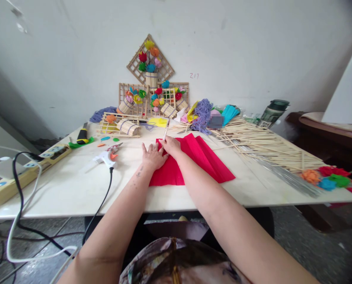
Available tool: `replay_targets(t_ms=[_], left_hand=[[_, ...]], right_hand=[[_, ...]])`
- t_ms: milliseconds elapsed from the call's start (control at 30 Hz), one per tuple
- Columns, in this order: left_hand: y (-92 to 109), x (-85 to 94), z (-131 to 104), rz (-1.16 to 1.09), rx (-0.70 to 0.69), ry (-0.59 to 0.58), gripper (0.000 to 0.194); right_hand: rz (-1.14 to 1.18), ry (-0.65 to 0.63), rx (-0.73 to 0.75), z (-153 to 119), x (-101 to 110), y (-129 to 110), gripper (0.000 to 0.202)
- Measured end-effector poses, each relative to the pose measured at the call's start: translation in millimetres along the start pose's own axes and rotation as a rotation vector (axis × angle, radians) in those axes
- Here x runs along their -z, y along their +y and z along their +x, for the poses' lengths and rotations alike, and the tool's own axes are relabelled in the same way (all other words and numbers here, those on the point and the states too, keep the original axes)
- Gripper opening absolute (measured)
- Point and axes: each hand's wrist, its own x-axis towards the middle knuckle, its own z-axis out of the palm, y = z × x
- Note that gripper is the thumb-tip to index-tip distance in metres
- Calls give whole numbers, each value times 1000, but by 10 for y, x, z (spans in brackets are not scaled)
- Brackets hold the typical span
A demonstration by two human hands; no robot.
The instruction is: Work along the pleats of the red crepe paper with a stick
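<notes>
A sheet of red paper (167,173), folded and creased on its right side, lies on the white table in front of me. My left hand (154,156) rests flat with spread fingers on the sheet's upper left part. Just right of it, my right hand (172,145) is closed around a thin white pen (165,130), held upright near the sheet's top left corner. The pen's tip is hidden by my fingers.
A glue gun (106,158) with its cord lies left of the paper, near a power strip (28,175) and a cutter knife (83,135). Stick lattices with paper flowers (150,65) stand at the back. Wooden sticks (261,144) and a bottle (273,113) are at the right.
</notes>
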Motion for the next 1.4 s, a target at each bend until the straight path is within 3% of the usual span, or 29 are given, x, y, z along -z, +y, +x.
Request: replay_targets(t_ms=[233, 1400], left_hand=[[-2, 6, -4, -7, 8, -2, 62], [-14, -12, 8, -18, -8, 4, 63]], right_hand=[[24, 44, -50, 7, -22, 43, 44], [26, 96, -2, 26, -67, 53, 40]])
